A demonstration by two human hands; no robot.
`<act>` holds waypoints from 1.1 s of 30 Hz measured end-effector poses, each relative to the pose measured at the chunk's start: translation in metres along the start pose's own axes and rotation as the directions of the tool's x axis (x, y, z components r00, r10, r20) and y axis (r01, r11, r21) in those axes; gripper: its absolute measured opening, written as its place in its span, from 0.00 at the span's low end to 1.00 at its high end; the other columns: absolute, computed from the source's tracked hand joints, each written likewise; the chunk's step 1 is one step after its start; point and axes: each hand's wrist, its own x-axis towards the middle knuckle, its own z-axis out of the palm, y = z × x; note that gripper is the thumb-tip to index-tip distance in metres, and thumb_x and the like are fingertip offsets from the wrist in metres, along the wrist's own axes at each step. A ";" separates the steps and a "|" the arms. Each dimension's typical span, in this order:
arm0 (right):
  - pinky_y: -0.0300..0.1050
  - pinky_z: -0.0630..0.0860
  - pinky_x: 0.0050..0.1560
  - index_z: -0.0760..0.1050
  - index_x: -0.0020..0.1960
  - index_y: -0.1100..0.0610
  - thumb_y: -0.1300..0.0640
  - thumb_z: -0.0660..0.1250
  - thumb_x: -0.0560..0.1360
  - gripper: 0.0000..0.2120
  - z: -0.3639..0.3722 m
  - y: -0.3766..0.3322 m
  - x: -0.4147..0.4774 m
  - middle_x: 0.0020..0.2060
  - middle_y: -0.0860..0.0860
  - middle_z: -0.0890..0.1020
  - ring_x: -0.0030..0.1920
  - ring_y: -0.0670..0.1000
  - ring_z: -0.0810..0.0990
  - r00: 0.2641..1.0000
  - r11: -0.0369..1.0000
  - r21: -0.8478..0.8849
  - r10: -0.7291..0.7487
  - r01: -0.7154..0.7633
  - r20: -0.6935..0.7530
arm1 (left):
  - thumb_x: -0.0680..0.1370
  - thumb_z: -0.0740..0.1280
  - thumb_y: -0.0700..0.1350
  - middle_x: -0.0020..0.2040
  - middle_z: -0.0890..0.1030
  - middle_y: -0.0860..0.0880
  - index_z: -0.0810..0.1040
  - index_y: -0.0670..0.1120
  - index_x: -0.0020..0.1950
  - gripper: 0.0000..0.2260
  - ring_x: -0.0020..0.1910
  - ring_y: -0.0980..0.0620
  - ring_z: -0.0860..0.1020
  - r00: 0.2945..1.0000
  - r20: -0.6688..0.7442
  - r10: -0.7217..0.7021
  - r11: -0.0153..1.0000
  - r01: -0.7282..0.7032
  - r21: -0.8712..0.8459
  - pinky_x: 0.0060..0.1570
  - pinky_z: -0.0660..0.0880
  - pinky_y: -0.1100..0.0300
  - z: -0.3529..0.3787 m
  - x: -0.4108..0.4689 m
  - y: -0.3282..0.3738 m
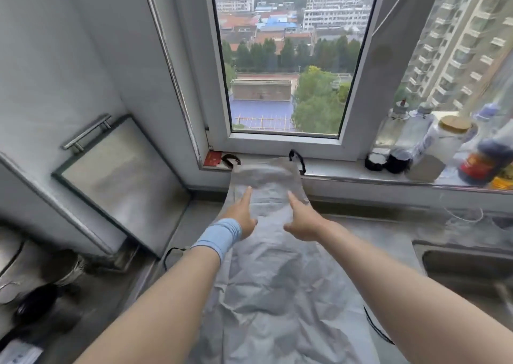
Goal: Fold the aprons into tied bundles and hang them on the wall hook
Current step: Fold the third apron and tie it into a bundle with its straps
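A grey crinkled apron (273, 280) lies spread flat on the counter, its bib end resting up against the windowsill. Two black neck-strap ends (298, 159) curl at the bib's top corners, and a black tie (377, 330) trails at the lower right. My left hand (243, 215), with a blue wristband, rests flat on the bib's left side with the index finger stretched out. My right hand (301, 219) lies on the bib's right side, index finger also stretched out and thumb spread. Neither hand grips the cloth. No wall hook is in view.
A steel-framed board with a handle (116, 180) leans against the left wall. Bottles and jars (444, 147) crowd the windowsill at right. A sink (469, 269) sits at the right edge. A pot and dark items (36, 283) stand at lower left. The window (288, 58) is straight ahead.
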 end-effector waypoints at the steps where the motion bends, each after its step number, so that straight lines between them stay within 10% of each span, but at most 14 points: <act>1: 0.42 0.57 0.73 0.48 0.81 0.56 0.57 0.65 0.78 0.37 0.016 0.007 -0.004 0.79 0.54 0.59 0.78 0.54 0.58 0.999 0.999 -0.048 -0.004 0.005 0.041 | 0.79 0.63 0.47 0.77 0.60 0.46 0.48 0.55 0.79 0.34 0.71 0.42 0.68 0.999 0.032 -0.001 0.999 0.000 0.040 0.68 0.66 0.50 0.017 -0.002 -0.008; 7: 0.48 0.69 0.68 0.69 0.72 0.51 0.55 0.61 0.75 0.25 0.107 0.060 -0.041 0.69 0.53 0.72 0.69 0.54 0.71 0.997 0.991 -0.130 0.022 -0.012 0.076 | 0.77 0.64 0.48 0.59 0.74 0.51 0.73 0.53 0.59 0.11 0.60 0.48 0.73 0.988 0.073 0.134 0.982 -0.142 0.124 0.61 0.71 0.53 0.101 -0.047 -0.032; 12: 0.55 0.66 0.70 0.56 0.78 0.49 0.43 0.62 0.76 0.34 0.159 0.090 -0.087 0.74 0.53 0.65 0.73 0.56 0.66 0.967 0.986 -0.158 -0.015 0.057 0.254 | 0.76 0.64 0.50 0.58 0.75 0.52 0.74 0.53 0.57 0.11 0.59 0.50 0.73 0.964 0.244 0.103 0.974 -0.147 0.172 0.60 0.70 0.54 0.155 -0.091 -0.040; 17: 0.66 0.53 0.72 0.36 0.80 0.50 0.48 0.64 0.77 0.44 0.169 0.128 -0.109 0.80 0.54 0.45 0.80 0.54 0.46 0.959 0.853 -0.520 0.100 0.056 0.266 | 0.74 0.64 0.56 0.44 0.73 0.54 0.70 0.52 0.46 0.09 0.49 0.49 0.74 0.963 0.066 0.262 0.941 -0.270 0.204 0.49 0.70 0.56 0.179 -0.129 -0.055; 20: 0.61 0.58 0.71 0.48 0.80 0.54 0.57 0.60 0.78 0.35 0.169 0.124 -0.126 0.77 0.59 0.55 0.78 0.59 0.54 0.992 0.810 -0.579 -0.022 0.092 0.127 | 0.73 0.63 0.59 0.37 0.75 0.53 0.69 0.50 0.40 0.12 0.41 0.47 0.75 0.954 0.175 0.244 0.915 -0.286 0.284 0.40 0.70 0.58 0.183 -0.154 -0.054; 24: 0.50 0.71 0.48 0.72 0.55 0.52 0.50 0.63 0.75 0.11 0.179 0.090 -0.165 0.53 0.51 0.77 0.53 0.57 0.77 0.926 0.879 -0.297 -0.371 0.374 0.066 | 0.69 0.64 0.64 0.42 0.80 0.51 0.72 0.52 0.43 0.17 0.41 0.47 0.77 0.929 0.265 0.258 0.845 -0.350 0.405 0.40 0.70 0.58 0.189 -0.176 -0.050; 27: 0.47 0.70 0.37 0.69 0.44 0.52 0.36 0.64 0.70 0.19 0.190 0.077 -0.188 0.42 0.50 0.77 0.39 0.56 0.77 0.874 0.777 -0.401 -0.420 0.485 0.243 | 0.65 0.71 0.61 0.52 0.75 0.51 0.67 0.51 0.56 0.27 0.50 0.48 0.75 0.912 0.347 0.217 0.780 -0.376 0.500 0.43 0.70 0.55 0.195 -0.187 -0.056; 33: 0.48 0.63 0.43 0.73 0.49 0.55 0.43 0.63 0.73 0.15 0.182 0.098 -0.194 0.51 0.55 0.71 0.49 0.58 0.74 0.854 0.639 -0.570 -0.440 0.516 0.279 | 0.71 0.64 0.31 0.61 0.70 0.46 0.63 0.48 0.64 0.26 0.57 0.42 0.74 0.984 0.165 0.069 0.857 -0.143 0.495 0.52 0.74 0.49 0.183 -0.191 -0.069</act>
